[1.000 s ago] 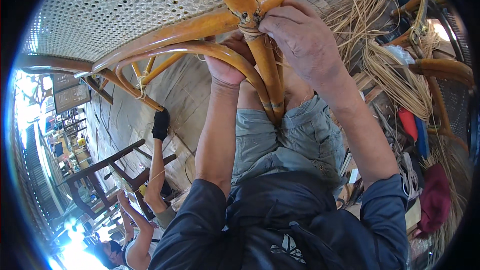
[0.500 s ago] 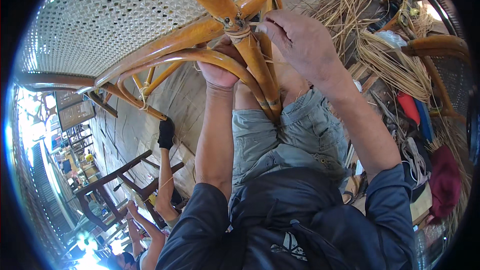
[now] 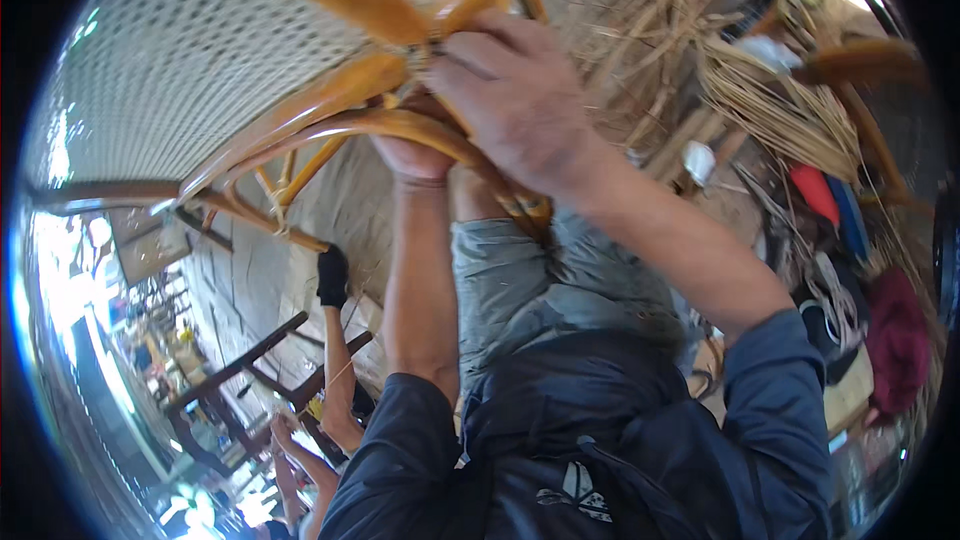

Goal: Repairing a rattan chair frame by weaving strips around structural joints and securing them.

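Rattan chair (image 3: pixel 300 110) held tipped above the person's lap, its curved frame running left to right: right hand (image 3: pixel 515 100) clamped over the frame joint, left hand (image 3: pixel 415 155) gripping just beneath it, hands nearly touching.

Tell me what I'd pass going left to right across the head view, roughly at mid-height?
Woven cane seat → orange chair frame → left hand → right hand → bundle of straw-coloured cane strips → red cloth.
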Motion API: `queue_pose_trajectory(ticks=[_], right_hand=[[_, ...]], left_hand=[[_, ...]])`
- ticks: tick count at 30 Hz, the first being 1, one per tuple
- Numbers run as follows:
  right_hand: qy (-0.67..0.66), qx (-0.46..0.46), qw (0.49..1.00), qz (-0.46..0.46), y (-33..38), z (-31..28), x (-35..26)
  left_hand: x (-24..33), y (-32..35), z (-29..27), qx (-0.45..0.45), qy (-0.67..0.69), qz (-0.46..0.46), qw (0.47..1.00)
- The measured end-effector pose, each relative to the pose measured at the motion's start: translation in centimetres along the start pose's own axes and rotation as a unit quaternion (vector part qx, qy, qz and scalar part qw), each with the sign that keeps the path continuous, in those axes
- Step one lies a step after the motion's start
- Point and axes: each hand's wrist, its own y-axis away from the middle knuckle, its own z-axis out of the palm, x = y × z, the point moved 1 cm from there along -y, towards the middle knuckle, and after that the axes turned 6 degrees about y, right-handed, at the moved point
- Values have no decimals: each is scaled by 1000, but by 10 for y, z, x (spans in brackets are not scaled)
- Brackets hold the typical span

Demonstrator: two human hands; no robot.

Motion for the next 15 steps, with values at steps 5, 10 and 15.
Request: queue_pose_trajectory(ticks=[5, 10, 15], right_hand=[[-12, -35, 997, 63, 7, -27, -4], [-15, 42, 931, 362, 116, -81, 36], [50, -80, 813, 575, 255, -119, 76]], left_hand=[[12, 6, -3, 98, -176, 119, 972], [20, 10, 3, -6, -186, -36, 982], [20, 7, -9, 50, -174, 24, 983]])
